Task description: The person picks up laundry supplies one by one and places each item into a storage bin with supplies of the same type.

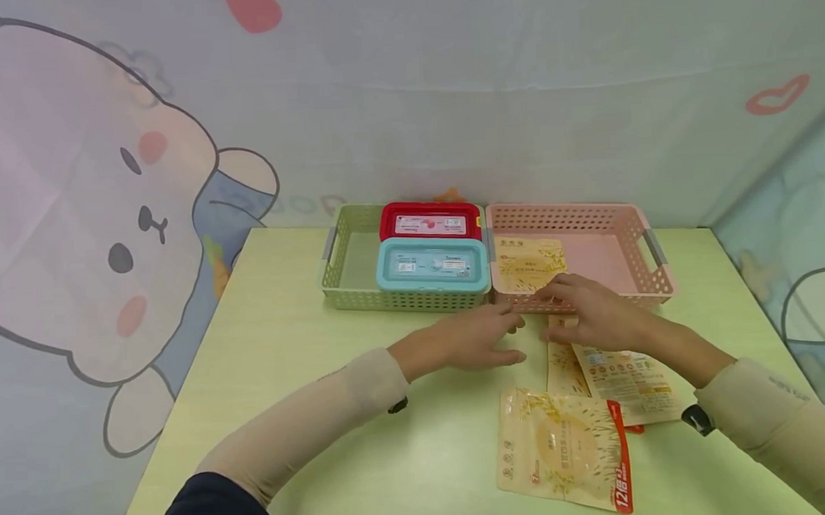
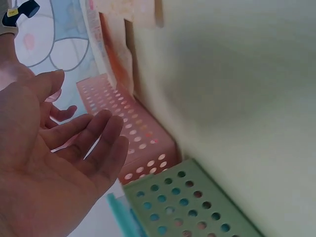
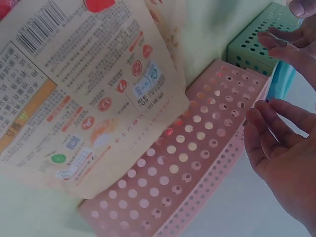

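My left hand (image 1: 480, 338) hovers in front of the baskets with loosely bent fingers and nothing in it. The right hand (image 1: 598, 311) reaches over the front rim of the pink basket (image 1: 617, 259), its fingers relaxed and empty. A yellow pouch (image 1: 530, 259) lies flat at the left inside that basket, near the right fingertips. Below the right hand, a pouch with its printed back up (image 1: 631, 386) overlaps another pouch (image 1: 564, 370). Nearest to me lies a yellow pouch with a red end strip (image 1: 559, 449). In the right wrist view, the printed pouch (image 3: 98, 98) leans across the basket wall (image 3: 163, 168).
Left of the pink basket, touching it, stands a green basket (image 1: 355, 299). It holds a red-lidded pack (image 1: 393, 211) and a light blue-lidded pack (image 1: 433, 264) at its right. A patterned cloth (image 1: 517, 132) hangs behind the table (image 1: 265, 323).
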The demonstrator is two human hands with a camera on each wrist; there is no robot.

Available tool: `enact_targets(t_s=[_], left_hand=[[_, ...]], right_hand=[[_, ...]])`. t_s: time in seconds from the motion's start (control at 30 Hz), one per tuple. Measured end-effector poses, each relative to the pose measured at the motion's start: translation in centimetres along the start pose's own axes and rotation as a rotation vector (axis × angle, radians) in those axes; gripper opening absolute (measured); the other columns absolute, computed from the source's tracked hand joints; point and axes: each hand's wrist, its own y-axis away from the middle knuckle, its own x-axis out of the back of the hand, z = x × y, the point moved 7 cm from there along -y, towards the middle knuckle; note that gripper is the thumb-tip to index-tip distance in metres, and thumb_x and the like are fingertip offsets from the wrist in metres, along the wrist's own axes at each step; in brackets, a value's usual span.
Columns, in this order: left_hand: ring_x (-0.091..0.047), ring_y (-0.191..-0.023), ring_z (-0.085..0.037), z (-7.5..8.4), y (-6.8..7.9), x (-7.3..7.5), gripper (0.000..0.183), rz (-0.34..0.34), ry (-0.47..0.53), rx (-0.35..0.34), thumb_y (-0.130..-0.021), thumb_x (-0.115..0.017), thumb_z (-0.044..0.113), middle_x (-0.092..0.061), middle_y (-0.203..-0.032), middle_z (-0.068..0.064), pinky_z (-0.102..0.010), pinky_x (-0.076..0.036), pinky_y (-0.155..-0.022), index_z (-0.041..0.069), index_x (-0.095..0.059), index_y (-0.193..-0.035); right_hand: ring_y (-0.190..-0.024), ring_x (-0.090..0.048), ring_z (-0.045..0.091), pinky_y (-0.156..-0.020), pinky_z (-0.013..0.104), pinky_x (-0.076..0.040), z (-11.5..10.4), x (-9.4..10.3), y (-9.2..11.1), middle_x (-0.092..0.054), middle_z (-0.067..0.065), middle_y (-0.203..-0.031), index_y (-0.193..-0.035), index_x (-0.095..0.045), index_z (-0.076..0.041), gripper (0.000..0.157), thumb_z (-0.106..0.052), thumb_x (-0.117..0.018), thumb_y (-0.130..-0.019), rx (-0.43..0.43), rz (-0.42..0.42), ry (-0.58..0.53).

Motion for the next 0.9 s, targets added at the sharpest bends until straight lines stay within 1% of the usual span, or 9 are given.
enact_targets(t_s=[0.07,0.17,0.33,0.43,0.5,0.6,0.7,0.8,0.9], left_hand=[[-0.061,-0.129,-0.017,-0.1,0.0,-0.4,0.058,-0.004,0.008,0.003,-0.107,-0.063,0.046,-0.060,-0.146,-0.006,-0.030,-0.051,-0.107,0.007,-0.057,-0.150],[-0.062,-0.124,-0.016,-0.2,0.1,-1.1,0.055,-0.002,0.019,-0.011,-0.106,-0.064,0.044,-0.064,-0.139,-0.004,-0.028,-0.052,-0.104,0.007,-0.059,-0.146],[-0.064,-0.115,-0.013,-0.2,0.2,-1.8,0.049,0.010,0.055,-0.042,-0.107,-0.064,0.040,-0.065,-0.131,-0.004,-0.025,-0.052,-0.099,0.006,-0.062,-0.143],[-0.064,-0.112,-0.012,-0.3,0.2,-2.3,0.048,0.006,0.077,-0.038,-0.107,-0.064,0.039,-0.065,-0.128,-0.003,-0.025,-0.052,-0.097,0.006,-0.063,-0.141],[-0.064,-0.110,-0.012,-0.4,0.2,-2.7,0.047,-0.001,0.086,-0.032,-0.107,-0.065,0.039,-0.065,-0.126,-0.002,-0.024,-0.052,-0.096,0.006,-0.063,-0.141],[-0.063,-0.109,-0.011,-0.5,0.2,-3.5,0.047,-0.012,0.088,-0.024,-0.106,-0.065,0.040,-0.066,-0.126,-0.002,-0.023,-0.052,-0.096,0.007,-0.063,-0.140],[-0.062,-0.109,-0.010,-0.5,0.2,-4.3,0.048,-0.014,0.081,-0.016,-0.106,-0.065,0.041,-0.065,-0.125,-0.001,-0.023,-0.051,-0.097,0.007,-0.064,-0.140],[-0.061,-0.107,-0.008,-0.6,0.2,-5.1,0.047,-0.014,0.074,-0.011,-0.106,-0.065,0.041,-0.065,-0.122,0.000,-0.022,-0.050,-0.097,0.008,-0.064,-0.139],[-0.059,-0.104,-0.008,-0.6,0.3,-5.5,0.045,-0.022,0.083,-0.013,-0.106,-0.065,0.040,-0.064,-0.119,0.000,-0.021,-0.049,-0.095,0.007,-0.065,-0.137]], right_hand=[[-0.115,-0.065,0.037,-0.095,0.056,-0.056,0.0,-0.3,0.1,-0.067,0.017,-0.129,-0.132,-0.067,0.001,0.055,-0.034,-0.084,-0.093,-0.003,-0.009,-0.011],[-0.113,-0.067,0.036,-0.095,0.055,-0.057,-0.1,-0.8,0.3,-0.069,0.016,-0.127,-0.133,-0.066,0.001,0.058,-0.037,-0.084,-0.093,-0.007,-0.025,-0.027],[-0.110,-0.067,0.028,-0.093,0.050,-0.057,-0.2,-1.6,0.4,-0.071,0.010,-0.122,-0.136,-0.065,-0.001,0.063,-0.043,-0.082,-0.093,-0.014,-0.070,-0.056],[-0.108,-0.066,0.024,-0.092,0.048,-0.057,-0.4,-2.0,0.4,-0.071,0.007,-0.119,-0.132,-0.066,-0.004,0.058,-0.043,-0.082,-0.093,-0.004,-0.095,-0.069],[-0.107,-0.067,0.024,-0.091,0.047,-0.057,-0.7,-2.3,0.4,-0.071,0.006,-0.116,-0.128,-0.067,-0.005,0.052,-0.040,-0.083,-0.093,0.010,-0.103,-0.079],[-0.105,-0.067,0.025,-0.090,0.046,-0.057,-0.9,-3.0,0.4,-0.071,0.006,-0.114,-0.125,-0.068,-0.003,0.049,-0.037,-0.084,-0.093,0.029,-0.113,-0.104],[-0.104,-0.066,0.025,-0.090,0.044,-0.057,-0.9,-3.8,0.3,-0.071,0.006,-0.112,-0.124,-0.068,-0.001,0.048,-0.033,-0.085,-0.092,0.041,-0.124,-0.116],[-0.102,-0.065,0.023,-0.090,0.043,-0.056,-0.8,-4.6,0.3,-0.070,0.005,-0.111,-0.124,-0.069,-0.001,0.049,-0.035,-0.085,-0.091,0.043,-0.138,-0.123],[-0.101,-0.065,0.021,-0.088,0.040,-0.057,-0.8,-5.3,0.3,-0.070,0.004,-0.110,-0.123,-0.070,-0.001,0.050,-0.036,-0.085,-0.091,0.045,-0.156,-0.139]])
